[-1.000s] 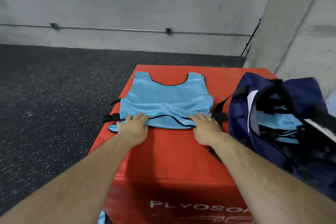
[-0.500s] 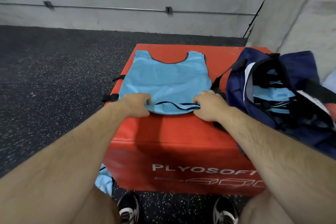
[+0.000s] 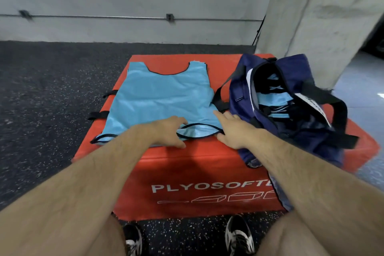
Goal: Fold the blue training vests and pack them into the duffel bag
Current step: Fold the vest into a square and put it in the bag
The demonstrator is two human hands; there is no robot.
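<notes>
Vest (image 3: 160, 97) left of bag (image 3: 291, 110).

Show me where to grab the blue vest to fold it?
Pinch the vest at the two corners of its near, black-trimmed edge, coming from the front of the red box. It lies flat with the neckline at the far end, so the near edge can likely be lifted and folded away from you.

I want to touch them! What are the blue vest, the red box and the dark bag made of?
The blue vest looks like thin, slightly shiny polyester: it lies in soft wrinkles. The red box seems padded foam under smooth vinyl: glossy skin, rounded edges. The dark bag looks like matte woven nylon: it sags loosely.
</notes>
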